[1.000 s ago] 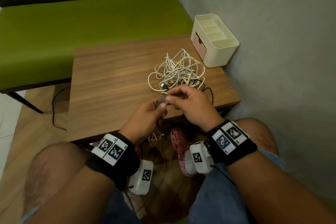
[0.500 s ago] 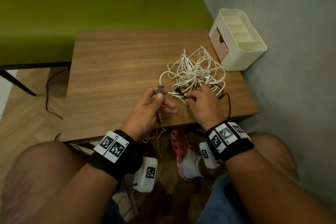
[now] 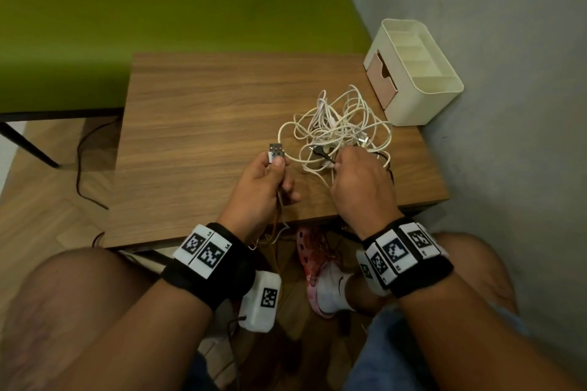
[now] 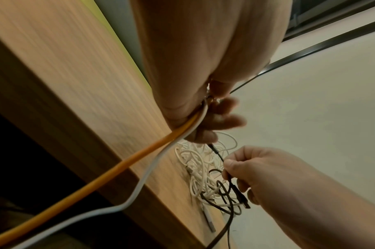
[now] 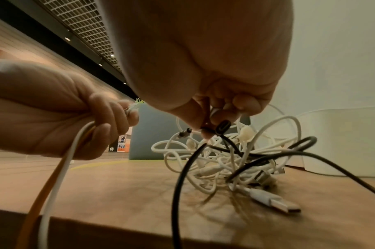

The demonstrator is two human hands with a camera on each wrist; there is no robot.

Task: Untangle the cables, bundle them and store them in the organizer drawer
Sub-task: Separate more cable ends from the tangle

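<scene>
A tangle of white cables (image 3: 336,130) lies on the wooden table (image 3: 197,124), with a black cable (image 5: 256,156) running through it. My left hand (image 3: 263,181) grips two USB plugs (image 3: 276,151) whose orange cable (image 4: 118,166) and white cable (image 4: 143,178) hang off the table's front edge. My right hand (image 3: 359,184) pinches the black cable's plug end (image 3: 320,154) at the tangle's near side. The cream organizer (image 3: 413,73) stands at the table's back right corner, its pink drawer (image 3: 381,79) closed.
A green bench (image 3: 158,16) runs behind and left of the table. A grey wall (image 3: 508,105) is close on the right. My knees and a foot in a pink clog (image 3: 314,263) are below the table's front edge.
The hands have parted: my left hand carried the USB plugs to the left, and my right hand reached to the tangle and took the black plug end. The camera tilted down.
</scene>
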